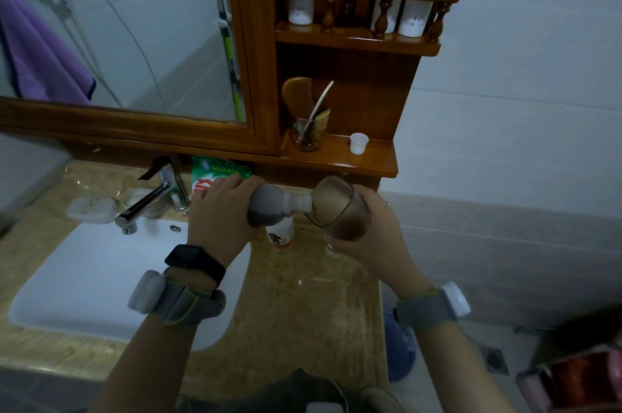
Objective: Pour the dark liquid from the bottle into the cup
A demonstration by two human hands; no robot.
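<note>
My left hand (220,210) grips a small plastic bottle (269,205) of dark liquid, tipped on its side with the neck pointing right. Its mouth sits at the rim of a smoky translucent cup (340,207). My right hand (373,237) holds that cup from below and behind, tilted toward the bottle. Dark liquid lies pooled in the cup's lower part. Both are held above the stone counter (303,311), just in front of the wooden cabinet.
A white sink (94,278) and chrome tap (144,204) lie to the left, with a soap dish (89,209) and a green packet (215,173). A small white-and-orange container (281,236) stands under the bottle. The wooden shelf (377,160) holds a small white cup (358,143) and a comb holder (308,133).
</note>
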